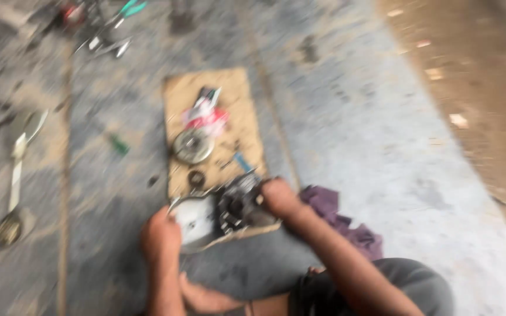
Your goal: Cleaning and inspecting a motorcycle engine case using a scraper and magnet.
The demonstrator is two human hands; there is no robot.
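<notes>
- Shot's pretty motion-blurred, so the fine detail is mush.
- There's a red-and-white packet (206, 116) lying crumpled at the far end of a tan cardboard sheet (236, 93) on the concrete floor; whatever's printed on it is unreadable.
- Just below the packet sits a round metal disc (192, 146), then a small dark ring (196, 178).
- At the near edge of the cardboard is a dark engine part (239, 203) next to a pale metal cover (195, 219).
- Right hand (279, 196) is curled against the right side of the dark engine part, fingers tucked together; can't tell the exact grip.
- Left hand (160, 234) is closed on the left edge of the pale cover.
- Purple rag (338, 219) lies just right of the right forearm.
- Long spanner (14, 181) lies well off to the left, with pliers (125, 11) with teal handles up top.
</notes>
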